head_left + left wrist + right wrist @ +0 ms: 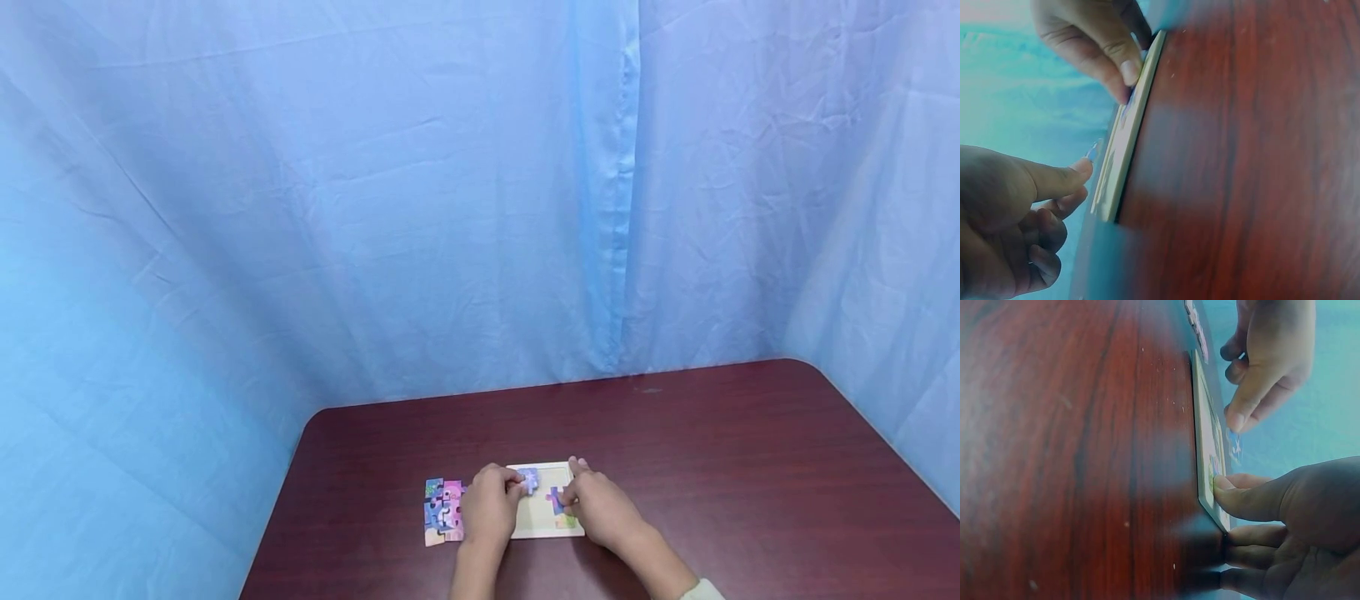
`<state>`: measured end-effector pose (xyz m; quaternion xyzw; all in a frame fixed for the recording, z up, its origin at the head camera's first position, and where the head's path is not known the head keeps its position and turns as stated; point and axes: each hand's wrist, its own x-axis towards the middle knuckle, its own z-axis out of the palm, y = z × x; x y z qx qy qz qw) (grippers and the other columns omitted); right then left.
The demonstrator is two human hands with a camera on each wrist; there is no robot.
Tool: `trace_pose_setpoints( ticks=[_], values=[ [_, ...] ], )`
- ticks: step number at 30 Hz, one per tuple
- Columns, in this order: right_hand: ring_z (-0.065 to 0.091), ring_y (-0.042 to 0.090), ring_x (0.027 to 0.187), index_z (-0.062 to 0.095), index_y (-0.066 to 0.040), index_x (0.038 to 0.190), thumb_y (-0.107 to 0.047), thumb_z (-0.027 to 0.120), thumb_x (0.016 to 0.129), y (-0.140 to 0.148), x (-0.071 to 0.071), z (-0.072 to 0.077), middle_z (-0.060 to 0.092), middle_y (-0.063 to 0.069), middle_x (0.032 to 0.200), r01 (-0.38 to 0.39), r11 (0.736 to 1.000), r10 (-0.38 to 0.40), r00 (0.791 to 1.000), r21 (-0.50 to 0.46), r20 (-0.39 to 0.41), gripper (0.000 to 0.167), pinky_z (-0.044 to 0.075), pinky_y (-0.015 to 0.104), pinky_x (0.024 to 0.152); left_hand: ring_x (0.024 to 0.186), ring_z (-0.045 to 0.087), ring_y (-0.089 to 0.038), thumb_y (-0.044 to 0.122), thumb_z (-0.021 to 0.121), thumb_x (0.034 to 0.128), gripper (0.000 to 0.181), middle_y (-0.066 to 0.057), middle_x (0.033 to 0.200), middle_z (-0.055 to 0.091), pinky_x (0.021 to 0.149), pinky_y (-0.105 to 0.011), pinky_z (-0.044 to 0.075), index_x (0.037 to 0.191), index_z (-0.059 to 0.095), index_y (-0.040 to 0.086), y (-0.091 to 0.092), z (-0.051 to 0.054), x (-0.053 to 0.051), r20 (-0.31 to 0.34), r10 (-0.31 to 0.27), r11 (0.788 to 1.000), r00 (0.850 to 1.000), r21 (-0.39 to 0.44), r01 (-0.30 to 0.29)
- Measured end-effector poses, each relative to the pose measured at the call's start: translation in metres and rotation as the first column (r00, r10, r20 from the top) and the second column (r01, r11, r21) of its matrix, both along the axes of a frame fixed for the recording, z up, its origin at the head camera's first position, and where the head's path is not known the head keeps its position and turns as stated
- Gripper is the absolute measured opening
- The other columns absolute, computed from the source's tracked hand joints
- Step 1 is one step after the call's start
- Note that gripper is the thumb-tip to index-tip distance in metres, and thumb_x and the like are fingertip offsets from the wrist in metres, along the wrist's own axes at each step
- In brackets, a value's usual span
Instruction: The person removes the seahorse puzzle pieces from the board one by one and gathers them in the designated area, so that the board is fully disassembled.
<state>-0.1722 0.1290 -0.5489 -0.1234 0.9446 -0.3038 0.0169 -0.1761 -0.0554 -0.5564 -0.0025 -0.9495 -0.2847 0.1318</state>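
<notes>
My left hand (pixel 489 504) pinches a lavender jigsaw piece (pixel 529 480) between thumb and index finger, above the left part of a shallow cream puzzle tray (pixel 534 521). At the tray's right side is my right hand (pixel 603 510). Its thumb and forefinger pinch a purple-blue jigsaw piece (pixel 556 498) low in the tray. A yellow-green piece (pixel 566 522) lies at the near right corner of the tray, just below it. In the right wrist view the left hand's piece (pixel 1234 445) stands tilted, apart from the tray's floor.
Several joined pink and blue jigsaw pieces (pixel 442 512) lie left of the tray, partly covered by the left hand. All this rests on a dark red wooden table (pixel 675 442). Blue cloth (pixel 465 208) hangs behind the table and at its sides.
</notes>
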Motion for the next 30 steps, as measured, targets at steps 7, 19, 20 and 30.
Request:
trace_pose_setpoints(
  ticks=[7,19,20,30],
  values=[
    [0.057,0.052,0.138,0.084,-0.008,0.088,-0.004,0.085,0.08,0.0,0.001,0.001,0.057,0.036,0.146,0.004,1.0,-0.004,1.0,0.003,0.018,0.009,0.046,0.058,0.113,0.066,0.055,-0.002,0.017,0.089,0.0814,0.01,0.011,0.074,0.064,0.058,-0.027,0.043,0.08,0.079,0.02,-0.015,0.005,0.002,0.046,0.034,0.998,0.998,0.043,-0.036],
    [0.056,0.051,0.14,0.083,-0.008,0.087,-0.004,0.085,0.08,0.0,0.002,0.002,0.056,0.036,0.148,0.004,1.0,-0.004,1.0,-0.01,0.027,0.008,0.045,0.058,0.115,0.066,0.054,-0.009,0.013,0.078,0.0922,0.017,0.004,0.078,0.06,0.06,-0.033,0.044,0.079,0.068,0.016,-0.032,0.009,0.004,0.142,0.119,0.986,0.983,0.1,-0.134],
    [0.056,0.051,0.14,0.083,-0.008,0.087,-0.004,0.085,0.08,0.0,0.002,0.002,0.056,0.036,0.148,0.005,1.0,-0.005,1.0,-0.011,0.027,0.008,0.045,0.058,0.114,0.066,0.055,-0.01,0.013,0.078,0.0926,0.017,0.003,0.078,0.061,0.061,-0.034,0.045,0.079,0.068,0.015,-0.034,0.011,0.004,0.15,0.125,0.985,0.981,0.1,-0.141],
    [0.056,0.051,0.14,0.083,-0.009,0.086,-0.004,0.085,0.08,0.0,0.001,0.001,0.056,0.037,0.147,-0.001,1.0,0.001,1.0,-0.014,0.023,0.008,0.045,0.057,0.115,0.058,0.059,-0.017,0.016,0.075,0.0944,0.019,0.002,0.058,0.063,0.062,-0.043,0.05,0.078,0.066,0.014,-0.05,0.02,0.004,0.267,0.197,0.975,0.943,0.043,-0.216]
  ],
)
